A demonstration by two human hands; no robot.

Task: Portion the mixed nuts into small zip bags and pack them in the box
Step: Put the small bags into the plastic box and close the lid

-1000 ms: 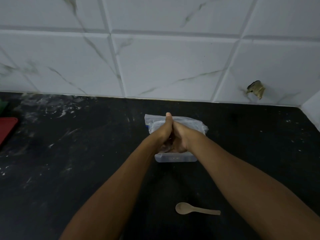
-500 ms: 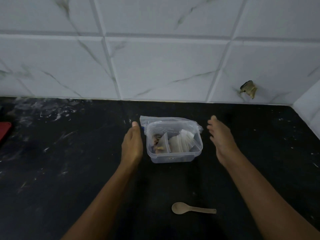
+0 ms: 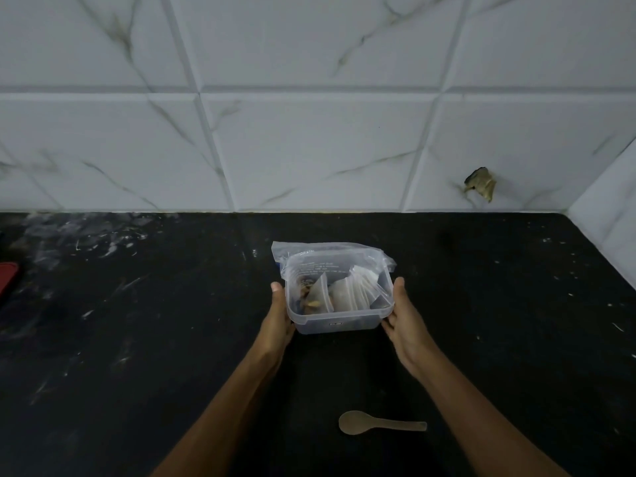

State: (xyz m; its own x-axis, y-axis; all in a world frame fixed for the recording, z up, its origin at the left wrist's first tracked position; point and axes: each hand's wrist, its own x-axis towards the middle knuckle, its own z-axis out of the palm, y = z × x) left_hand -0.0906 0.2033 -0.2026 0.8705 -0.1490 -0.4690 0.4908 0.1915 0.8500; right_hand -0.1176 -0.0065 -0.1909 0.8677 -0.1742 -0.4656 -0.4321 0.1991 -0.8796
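Observation:
A clear plastic box (image 3: 335,323) stands on the black counter (image 3: 137,339), open at the top. Several small zip bags (image 3: 347,290) with nuts stand upright inside it. A larger clear plastic bag (image 3: 292,251) lies behind the box, against its far rim. My left hand (image 3: 277,318) presses flat on the box's left wall. My right hand (image 3: 404,318) presses on its right wall. Both hands clasp the box between them.
A small wooden spoon (image 3: 378,423) lies on the counter near me, right of centre. A red object (image 3: 7,275) shows at the far left edge. White marble-look tiles (image 3: 309,149) form the wall behind, with a side wall at the far right (image 3: 609,228).
One second ago both hands were pressed together over the box. They then spread apart to either side, and now they have closed in against the box's two side walls.

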